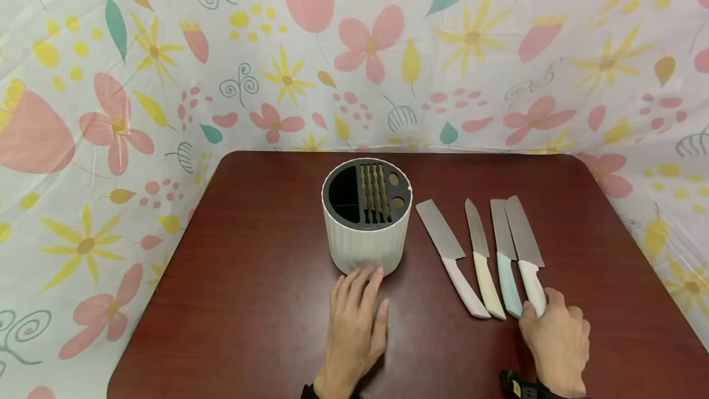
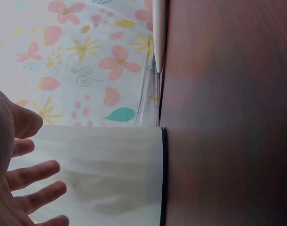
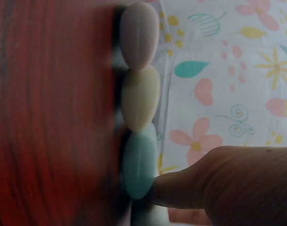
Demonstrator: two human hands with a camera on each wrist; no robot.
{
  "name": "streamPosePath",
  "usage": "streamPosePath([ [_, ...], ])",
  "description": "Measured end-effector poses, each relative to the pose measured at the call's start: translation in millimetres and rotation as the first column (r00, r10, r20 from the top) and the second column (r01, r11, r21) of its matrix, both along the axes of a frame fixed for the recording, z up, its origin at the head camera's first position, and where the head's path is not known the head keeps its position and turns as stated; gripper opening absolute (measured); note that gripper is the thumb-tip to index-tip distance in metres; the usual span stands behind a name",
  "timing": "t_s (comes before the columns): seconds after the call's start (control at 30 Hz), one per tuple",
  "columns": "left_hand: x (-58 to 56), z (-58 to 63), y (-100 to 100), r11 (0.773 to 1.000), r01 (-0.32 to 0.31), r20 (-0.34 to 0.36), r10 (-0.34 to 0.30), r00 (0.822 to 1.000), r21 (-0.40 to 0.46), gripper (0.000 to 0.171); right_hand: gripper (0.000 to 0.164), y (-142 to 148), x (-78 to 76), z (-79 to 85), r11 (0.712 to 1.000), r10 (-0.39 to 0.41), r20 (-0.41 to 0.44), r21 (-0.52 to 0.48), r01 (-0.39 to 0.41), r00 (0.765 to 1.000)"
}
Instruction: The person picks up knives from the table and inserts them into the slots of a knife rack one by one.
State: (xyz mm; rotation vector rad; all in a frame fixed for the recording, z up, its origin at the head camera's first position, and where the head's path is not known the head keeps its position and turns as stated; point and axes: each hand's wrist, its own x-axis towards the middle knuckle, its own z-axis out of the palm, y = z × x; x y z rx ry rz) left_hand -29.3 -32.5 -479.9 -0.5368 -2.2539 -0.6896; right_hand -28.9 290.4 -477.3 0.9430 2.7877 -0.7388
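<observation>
The tabletop [image 1: 244, 325] is lying beneath both hands. The knife holder [image 1: 362, 248] is standing just ahead of the left hand [image 1: 351, 334], whose loosely extended fingers are pointing toward it, contact unclear. The right hand [image 1: 559, 337] is pinching the white knife [image 1: 528, 251] by its handle, the blade pointing ahead. The blue knife [image 1: 505, 251] is lying just left of that thumb, so lifting straight up, without scraping blades, is probably working best.
</observation>
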Motion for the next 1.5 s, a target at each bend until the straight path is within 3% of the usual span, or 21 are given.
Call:
streamPosePath([
  [0.23, 0.5, 1.0, 1, 0.999, 0.039, -0.054, -0.039, 0.998, 0.001, 0.039, 0.059, 7, 0.2, -8.6, 1.000, -0.023, 0.013, 0.016, 0.022, 1.000],
  [0.5, 1.7, 1.8, 3, 0.999, 0.044, -0.051, -0.044, 0.998, -0.007, 0.038, 0.058, 12, 3.4, -11.8, 1.000, -0.018, -0.009, 0.006, 0.018, 1.000],
  [0.9, -1.0, 2.9, 5, 0.997, 0.075, -0.097, -0.075, 0.992, -0.009, 0.043, 0.065, 16, 2.0, 2.1, 0.992, -0.087, -0.008, -0.090, 0.086, 0.996],
  [1.07, -2.3, 4.0, 6, 0.996, 0.085, -0.113, -0.086, 0.990, -0.011, 0.040, 0.066, 18, 2.5, 9.8, 0.987, -0.138, -0.088, -0.100, 0.129, 0.987],
  [1.2, -2.5, 4.8, 8, 0.995, 0.093, -0.124, -0.095, 0.988, -0.019, 0.039, 0.063, 15, 3.0, 17.9, 0.979, -0.197, -0.194, -0.098, 0.181, 0.961],
  [1.3, -2.3, 5.8, 10, 0.994, 0.106, -0.130, -0.109, 0.986, -0.029, 0.041, 0.059, 14, 3.9, 22.4, 0.969, -0.247, -0.285, -0.100, 0.228, 0.926],
  [1.4, -2.1, 7.1, 12, 0.992, 0.124, -0.135, -0.128, 0.983, -0.034, 0.041, 0.056, 15, 4.3, 25.5, 0.956, -0.293, -0.377, -0.113, 0.270, 0.879],
  [1.5, -1.9, 8.8, 15, 0.989, 0.140, -0.142, -0.144, 0.979, -0.040, 0.041, 0.051, 15, 3.2, 27.7, 0.938, -0.344, -0.468, -0.138, 0.317, 0.814],
])
